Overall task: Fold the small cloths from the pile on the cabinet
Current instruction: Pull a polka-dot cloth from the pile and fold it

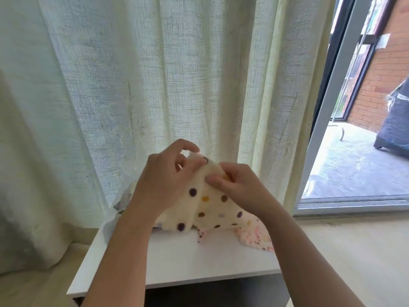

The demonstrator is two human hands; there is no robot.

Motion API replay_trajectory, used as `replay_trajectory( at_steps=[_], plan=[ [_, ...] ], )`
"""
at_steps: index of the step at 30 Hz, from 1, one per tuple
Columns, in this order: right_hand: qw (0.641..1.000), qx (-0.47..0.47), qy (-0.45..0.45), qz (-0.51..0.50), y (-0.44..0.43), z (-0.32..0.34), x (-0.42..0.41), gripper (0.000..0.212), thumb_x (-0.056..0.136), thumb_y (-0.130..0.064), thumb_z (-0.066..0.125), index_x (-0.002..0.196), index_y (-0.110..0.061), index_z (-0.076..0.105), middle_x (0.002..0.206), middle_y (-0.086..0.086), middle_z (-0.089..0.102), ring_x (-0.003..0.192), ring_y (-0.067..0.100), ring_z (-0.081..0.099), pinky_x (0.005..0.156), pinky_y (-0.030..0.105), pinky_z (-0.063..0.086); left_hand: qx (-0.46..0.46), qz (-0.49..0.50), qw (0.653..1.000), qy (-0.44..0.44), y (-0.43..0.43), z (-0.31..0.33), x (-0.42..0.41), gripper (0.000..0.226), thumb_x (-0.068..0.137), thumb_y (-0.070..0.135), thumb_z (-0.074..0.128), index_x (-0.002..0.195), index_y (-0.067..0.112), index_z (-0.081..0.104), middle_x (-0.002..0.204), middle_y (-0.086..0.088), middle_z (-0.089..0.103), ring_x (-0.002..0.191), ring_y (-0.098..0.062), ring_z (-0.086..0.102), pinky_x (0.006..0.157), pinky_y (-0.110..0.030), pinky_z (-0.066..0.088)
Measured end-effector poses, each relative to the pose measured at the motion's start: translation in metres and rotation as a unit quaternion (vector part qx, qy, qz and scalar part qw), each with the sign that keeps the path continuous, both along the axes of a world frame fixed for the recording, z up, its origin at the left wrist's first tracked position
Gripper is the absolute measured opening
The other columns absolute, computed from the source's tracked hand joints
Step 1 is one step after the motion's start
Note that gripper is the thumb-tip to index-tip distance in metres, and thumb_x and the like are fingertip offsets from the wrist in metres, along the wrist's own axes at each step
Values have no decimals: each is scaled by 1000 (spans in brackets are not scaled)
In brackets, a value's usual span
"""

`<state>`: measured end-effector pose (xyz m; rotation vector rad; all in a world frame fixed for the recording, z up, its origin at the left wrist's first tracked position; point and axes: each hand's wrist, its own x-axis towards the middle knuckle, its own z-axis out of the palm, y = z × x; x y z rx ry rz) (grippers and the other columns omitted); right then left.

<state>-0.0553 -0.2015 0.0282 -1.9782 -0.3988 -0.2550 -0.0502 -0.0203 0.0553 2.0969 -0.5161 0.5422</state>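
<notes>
Nearest, white cabinet [177,258] top. Over it, pinching the cream polka-dot cloth [210,207] by its upper edge with left hand [163,180] and right hand [239,187], lower part hanging over the pile [254,238] at the cabinet's back. Pale curtain [155,85] behind.

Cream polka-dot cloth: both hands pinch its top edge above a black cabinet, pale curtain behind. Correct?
No. The head view shows a white cabinet, not black. The left hand and right hand do pinch the cream polka-dot cloth at its top, pale curtain behind.

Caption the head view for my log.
Over the white cabinet, left hand and right hand pinch a cream polka-dot cloth.
</notes>
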Motion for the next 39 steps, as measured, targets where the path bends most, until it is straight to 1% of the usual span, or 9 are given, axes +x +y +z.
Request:
replay_trajectory(
  at_steps=[3, 7, 10, 15, 21, 26, 30, 37, 39],
  plan=[
    [993, 114, -1, -30, -8, 5, 0, 28, 87, -30, 69, 95, -4, 65, 90, 24, 67, 80, 40, 68, 74, 55, 57, 15, -9, 995, 101, 9, 6, -2, 36, 74, 51, 74, 104, 43, 58, 76, 14, 67, 62, 0, 59, 54, -14, 44],
    [974, 219, 27, -47, -15, 5, 3, 16, 93, -18, 64, 104, -7, 65, 98, 15, 72, 90, 33, 71, 76, 44, 60, 32, -30, 992, 118, 14, 10, -6, 13, 74, 43, 77, 82, 39, 68, 81, 10, 68, 68, -6, 63, 57, -11, 45],
    [965, 258, 43, -16, -17, 6, 1, 19, 94, -14, 60, 110, -5, 65, 103, 15, 72, 94, 30, 71, 76, 36, 58, -3, -31, 995, 95, 10, 10, -6, 12, 81, 31, 73, 74, 30, 64, 64, 16, 62, 54, -3, 53, 55, -12, 40],
    [973, 222, 46, 40, -19, 10, -4, 26, 94, 1, 52, 112, -8, 67, 105, 12, 73, 96, 26, 71, 78, 31, 57, -115, -70, 989, 67, 5, 15, -6, 16, 83, 5, 70, 78, 15, 57, 63, 4, 67, 60, -5, 58, 60, -15, 45],
    [972, 225, -43, 50, -13, 22, -13, 38, 92, -2, 62, 122, -24, 56, 95, 9, 73, 86, 21, 71, 71, 27, 56, -186, -102, 975, 63, 2, 16, -10, 23, 80, 2, 74, 76, 15, 55, 62, -1, 63, 61, -11, 62, 60, -23, 49],
    [986, 82, -144, 18, -13, 29, -17, 26, 91, -12, 67, 103, -35, 65, 92, -7, 67, 83, 21, 64, 74, 32, 55, -181, -104, 975, 70, 3, 15, -8, 30, 81, 1, 73, 74, 19, 50, 61, 1, 59, 63, -20, 56, 64, -37, 45],
    [987, 48, -154, -13, -13, 30, -18, 15, 92, -19, 67, 86, -32, 62, 81, -1, 66, 78, 21, 64, 74, 32, 54, -170, -102, 978, 64, 5, 14, -8, 31, 79, 5, 75, 76, 20, 49, 66, -3, 54, 64, -20, 53, 63, -35, 44],
    [984, 69, -157, -55, -15, 28, -16, 13, 92, -18, 65, 84, -27, 63, 79, -1, 66, 77, 32, 63, 73, 45, 52, -129, -78, 987, 64, 4, 12, -6, 24, 77, 16, 80, 72, 15, 57, 64, -8, 63, 60, -11, 54, 57, -19, 43],
    [985, 66, -151, -60, -15, 30, -16, 6, 92, -20, 66, 88, -23, 62, 81, -2, 67, 77, 24, 65, 70, 41, 53, -136, -81, 985, 65, 5, 12, -4, 27, 78, 16, 79, 71, 10, 53, 66, -12, 62, 61, -12, 51, 57, -19, 42]
  ],
)
